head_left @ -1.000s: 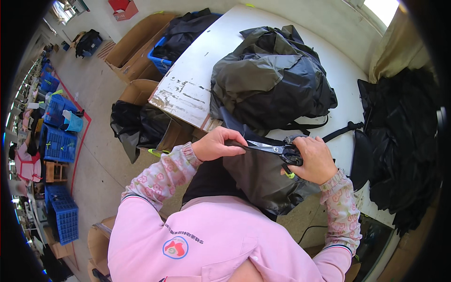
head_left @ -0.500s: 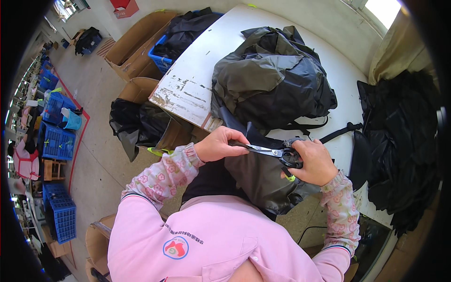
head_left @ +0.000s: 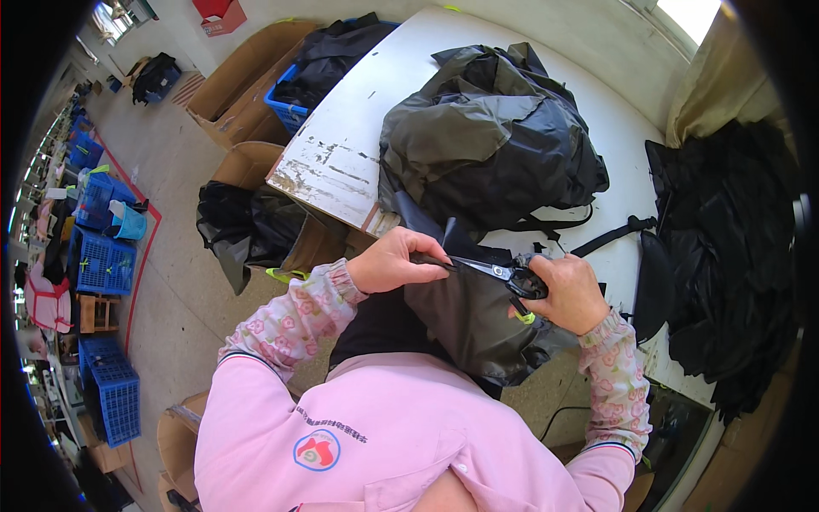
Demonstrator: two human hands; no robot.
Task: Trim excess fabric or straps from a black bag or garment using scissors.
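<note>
My right hand point(head_left: 567, 290) is closed round the black handles of a pair of scissors point(head_left: 493, 270), with a yellow-green tag hanging below them. The blades point left, toward my left hand point(head_left: 399, 263), which pinches a dark fabric edge between thumb and fingers. From there a dark olive and black fabric piece point(head_left: 478, 328) hangs over the table's near edge toward my lap. Beyond my hands, a large crumpled heap of olive and black fabric point(head_left: 490, 141) lies on the white table point(head_left: 341, 141). A black strap point(head_left: 612, 237) stretches right of it.
At the right is a tall pile of black fabric pieces point(head_left: 725, 273). Left of the table stand open cardboard boxes point(head_left: 230, 94), a blue basket of dark fabric point(head_left: 290, 113) and dark fabric point(head_left: 247, 226) spilling from another box. Blue crates point(head_left: 107, 256) line the far left.
The scissor blades have tilted slightly, their tips now a little higher by the left fingers. Both hands stay in nearly the same place, and the whole view has shifted a little.
</note>
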